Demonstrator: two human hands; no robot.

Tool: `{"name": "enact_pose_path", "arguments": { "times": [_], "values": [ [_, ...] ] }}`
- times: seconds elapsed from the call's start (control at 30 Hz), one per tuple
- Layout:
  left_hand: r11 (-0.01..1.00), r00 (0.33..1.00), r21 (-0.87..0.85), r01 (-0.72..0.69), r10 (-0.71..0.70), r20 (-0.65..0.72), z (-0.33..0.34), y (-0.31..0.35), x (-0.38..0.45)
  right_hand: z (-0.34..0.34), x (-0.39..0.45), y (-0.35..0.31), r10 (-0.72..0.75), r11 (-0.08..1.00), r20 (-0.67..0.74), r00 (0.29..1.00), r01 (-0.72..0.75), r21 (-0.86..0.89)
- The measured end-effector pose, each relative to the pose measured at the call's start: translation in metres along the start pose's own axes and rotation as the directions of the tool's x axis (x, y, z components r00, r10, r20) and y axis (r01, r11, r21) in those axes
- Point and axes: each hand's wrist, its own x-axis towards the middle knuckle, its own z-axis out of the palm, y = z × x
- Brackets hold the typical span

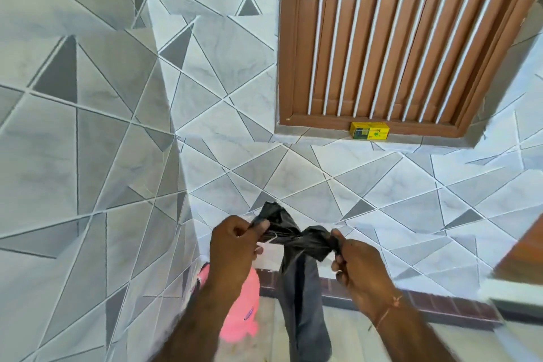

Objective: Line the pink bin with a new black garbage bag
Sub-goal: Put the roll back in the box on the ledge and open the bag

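Note:
A black garbage bag (302, 279) hangs down in front of me, still narrow and folded, its top bunched between both hands. My left hand (232, 247) pinches the bag's upper left corner. My right hand (357, 264) grips the upper right part of the bunched top. The pink bin (242, 311) stands on the floor in the corner below my left forearm, which hides much of it; its opening is not visible.
Grey and white tiled walls meet in a corner at the left. A brown barred window (405, 38) sits high on the far wall with a yellow box (369, 131) on its sill. A dark brick skirting (426, 303) runs along the floor. A brown and white edge (520, 270) juts in at right.

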Motion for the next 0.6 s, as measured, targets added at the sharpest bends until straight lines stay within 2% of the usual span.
{"name": "enact_pose_path", "arguments": {
  "times": [0.07, 0.1, 0.13, 0.17, 0.2, 0.23, 0.27, 0.3, 0.37, 0.43, 0.6],
  "values": [
    [0.954, 0.991, -0.271, 0.125, -0.135, -0.016, -0.006, -0.001, -0.002, 0.0, -0.01, 0.007, -0.112, 0.945, 0.06, 0.992, 0.125, -0.303],
    [0.918, 0.984, -0.36, 0.167, -0.177, 0.003, -0.008, 0.0, -0.004, 0.0, -0.013, 0.015, -0.135, 0.831, 0.124, 0.983, 0.18, -0.526],
    [0.889, 0.98, -0.416, 0.191, -0.197, 0.03, -0.011, 0.002, -0.006, 0.001, -0.014, 0.025, -0.132, 0.656, 0.186, 0.974, 0.226, -0.72],
    [0.879, 0.979, -0.433, 0.198, -0.195, 0.051, -0.014, 0.004, -0.009, 0.004, -0.017, 0.031, -0.149, 0.476, 0.246, 0.958, 0.287, -0.831],
    [0.884, 0.981, -0.425, 0.194, -0.182, 0.068, -0.015, 0.005, -0.011, 0.006, -0.021, 0.033, -0.226, 0.358, 0.281, 0.933, 0.348, -0.867],
    [0.899, 0.984, -0.401, 0.178, -0.161, 0.075, -0.014, 0.007, -0.013, 0.009, -0.024, 0.03, -0.357, 0.331, 0.29, 0.888, 0.41, -0.85],
    [0.91, 0.987, -0.384, 0.157, -0.142, 0.068, -0.014, 0.01, -0.016, 0.013, -0.029, 0.021, -0.482, 0.393, 0.281, 0.83, 0.492, -0.777],
    [0.916, 0.99, -0.374, 0.144, -0.13, 0.061, -0.012, 0.012, -0.019, 0.019, -0.033, 0.012, -0.532, 0.502, 0.262, 0.805, 0.549, -0.668],
    [0.913, 0.991, -0.384, 0.136, -0.122, 0.061, -0.007, 0.017, -0.027, 0.034, -0.043, -0.009, -0.411, 0.693, 0.334, 0.848, 0.529, -0.49],
    [0.909, 0.989, -0.391, 0.144, -0.119, 0.089, 0.0, 0.022, -0.034, 0.043, -0.05, -0.018, -0.304, 0.765, 0.427, 0.852, 0.485, -0.424],
    [0.914, 0.986, -0.376, 0.154, -0.117, 0.118, 0.002, 0.019, -0.036, 0.035, -0.047, -0.016, -0.206, 0.945, 0.417, 0.885, 0.291, -0.15]
  ]
}}
